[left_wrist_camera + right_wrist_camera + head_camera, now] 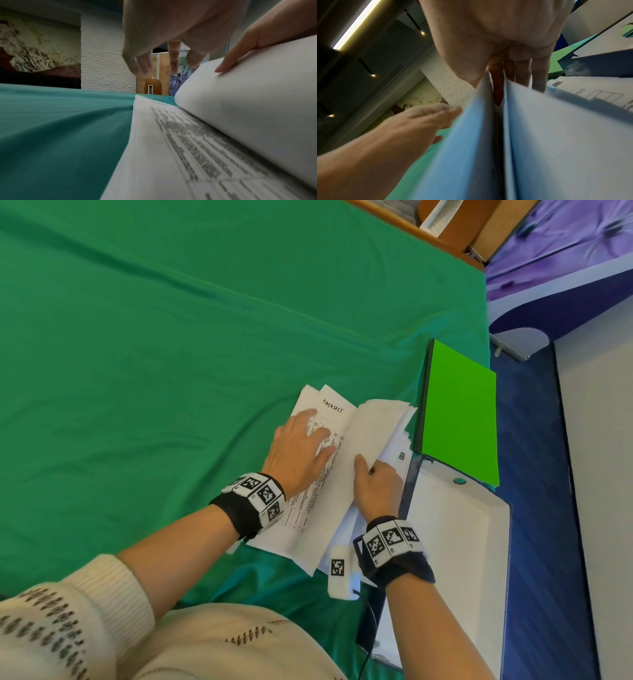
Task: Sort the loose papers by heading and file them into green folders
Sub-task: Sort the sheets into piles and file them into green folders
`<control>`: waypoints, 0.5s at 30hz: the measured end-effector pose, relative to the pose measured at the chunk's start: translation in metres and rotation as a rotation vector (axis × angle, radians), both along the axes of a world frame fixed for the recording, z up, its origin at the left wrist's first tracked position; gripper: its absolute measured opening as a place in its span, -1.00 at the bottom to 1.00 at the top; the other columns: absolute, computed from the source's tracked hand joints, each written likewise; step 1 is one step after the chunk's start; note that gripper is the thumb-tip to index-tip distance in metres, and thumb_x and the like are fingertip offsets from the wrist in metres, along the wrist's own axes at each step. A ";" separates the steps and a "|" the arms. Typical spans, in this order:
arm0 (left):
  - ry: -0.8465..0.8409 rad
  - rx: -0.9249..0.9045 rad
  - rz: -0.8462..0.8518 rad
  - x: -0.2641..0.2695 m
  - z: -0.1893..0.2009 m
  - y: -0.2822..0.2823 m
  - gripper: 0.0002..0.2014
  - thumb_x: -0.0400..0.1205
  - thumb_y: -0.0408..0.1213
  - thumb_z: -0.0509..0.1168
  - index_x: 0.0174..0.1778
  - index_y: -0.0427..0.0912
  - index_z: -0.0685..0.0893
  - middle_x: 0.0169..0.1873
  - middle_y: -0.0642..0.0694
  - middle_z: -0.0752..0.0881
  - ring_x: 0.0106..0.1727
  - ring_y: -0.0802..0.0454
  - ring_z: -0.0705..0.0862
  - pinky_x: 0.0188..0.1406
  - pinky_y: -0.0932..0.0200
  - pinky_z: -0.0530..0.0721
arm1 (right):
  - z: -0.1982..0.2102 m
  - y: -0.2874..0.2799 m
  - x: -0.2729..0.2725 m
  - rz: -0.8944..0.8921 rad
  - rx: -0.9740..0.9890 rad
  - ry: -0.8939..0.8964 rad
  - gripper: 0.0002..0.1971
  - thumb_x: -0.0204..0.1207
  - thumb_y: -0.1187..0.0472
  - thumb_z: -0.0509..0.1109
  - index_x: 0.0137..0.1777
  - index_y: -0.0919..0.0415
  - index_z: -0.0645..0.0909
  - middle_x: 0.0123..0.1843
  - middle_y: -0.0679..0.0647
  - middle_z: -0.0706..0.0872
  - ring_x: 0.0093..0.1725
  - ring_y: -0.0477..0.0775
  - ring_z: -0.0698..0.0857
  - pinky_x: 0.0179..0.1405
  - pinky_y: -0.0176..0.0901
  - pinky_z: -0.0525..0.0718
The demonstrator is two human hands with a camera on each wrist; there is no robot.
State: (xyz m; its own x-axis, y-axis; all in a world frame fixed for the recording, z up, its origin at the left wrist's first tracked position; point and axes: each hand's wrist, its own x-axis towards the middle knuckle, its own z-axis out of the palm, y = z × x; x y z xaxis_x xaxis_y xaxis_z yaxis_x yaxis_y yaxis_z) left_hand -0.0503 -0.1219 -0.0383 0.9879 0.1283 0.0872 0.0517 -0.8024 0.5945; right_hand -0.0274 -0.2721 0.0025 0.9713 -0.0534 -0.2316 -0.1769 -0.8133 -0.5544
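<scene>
Item: loose papers (329,474), near the green-clothed table's (171,337) right edge, beside the green folders (459,412). Light, limp, slippery. Our left hand (298,450) presses flat on the sheet; our right hand (376,484) pinches lifted sheets. We'd judge edges the best hold.

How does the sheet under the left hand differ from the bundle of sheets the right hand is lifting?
The printed sheet lies flat on the green cloth under the left hand's straight fingers. The lifted bundle curls up off it, pinched by the right hand.

The flat sheet shows its printed face with a handwritten heading at the top. The bundle shows a blank side.

Both are white paper in the same pile.
</scene>
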 end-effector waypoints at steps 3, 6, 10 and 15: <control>0.303 -0.419 -0.041 0.001 0.017 -0.007 -0.28 0.67 0.34 -0.04 0.50 -0.14 0.52 0.48 -0.12 0.55 0.47 -0.12 0.53 0.47 -0.03 0.46 | 0.006 0.005 -0.002 -0.037 0.110 0.071 -0.32 0.73 -0.22 -0.13 -0.01 0.20 0.75 -0.06 -0.01 0.60 0.02 0.08 0.56 0.06 -0.14 0.36; 0.558 -0.700 0.074 0.005 0.019 -0.007 0.02 0.49 0.57 -0.05 0.69 -0.15 0.22 0.63 -0.12 0.34 0.60 -0.14 0.37 0.57 -0.11 0.30 | 0.007 0.004 -0.002 -0.055 0.128 0.068 -0.32 0.75 -0.16 -0.22 0.07 0.10 0.75 0.11 0.05 0.65 0.20 0.13 0.58 0.22 -0.11 0.36; 0.525 -0.646 0.148 0.011 0.001 0.002 -0.43 0.65 0.14 0.26 0.44 -0.19 0.54 0.33 -0.14 0.67 0.25 -0.10 0.66 0.27 0.00 0.65 | 0.001 -0.003 0.003 -0.032 0.043 0.047 -0.43 0.75 -0.12 -0.08 -0.03 0.12 0.74 0.14 0.15 0.73 0.11 0.18 0.62 0.08 -0.10 0.39; 0.419 -0.699 0.164 0.009 0.006 0.002 -0.67 0.76 -0.10 0.15 0.23 -0.26 0.66 0.14 -0.16 0.73 0.13 -0.14 0.70 0.20 -0.01 0.67 | -0.006 0.001 0.003 0.017 -0.070 0.025 -0.30 0.50 -0.51 0.01 -0.15 0.08 0.71 0.00 0.10 0.68 -0.01 0.13 0.64 0.05 -0.02 0.56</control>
